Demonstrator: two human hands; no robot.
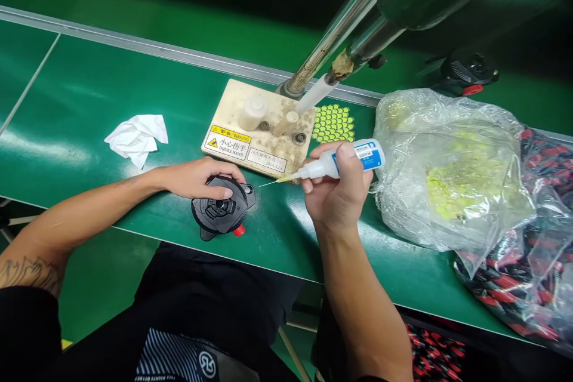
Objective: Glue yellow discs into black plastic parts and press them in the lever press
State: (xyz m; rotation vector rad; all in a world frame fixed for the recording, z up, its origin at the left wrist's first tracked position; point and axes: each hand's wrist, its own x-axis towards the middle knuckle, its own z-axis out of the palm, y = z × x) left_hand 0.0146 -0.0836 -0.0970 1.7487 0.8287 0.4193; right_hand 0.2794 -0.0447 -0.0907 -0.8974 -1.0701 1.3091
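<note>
My left hand (203, 178) is closed over the upper edge of a round black plastic part (220, 208), thumb on its top face. A small red tab (239, 230) sticks out at the part's lower right. In my right hand (338, 191) is a small glue bottle (353, 158), white with a blue label, lying nearly level. Its thin needle tip points left, just right of the black part and apart from it. Behind both hands stands a cream press base (259, 128) with a yellow warning label and white posts.
Round yellow-green pieces (333, 123) lie in a cluster beside the press base. A crumpled white tissue (137, 137) is at left. Clear plastic bags (452, 167) of yellow and red-black parts fill the right side. A metal column (333, 27) rises behind the base.
</note>
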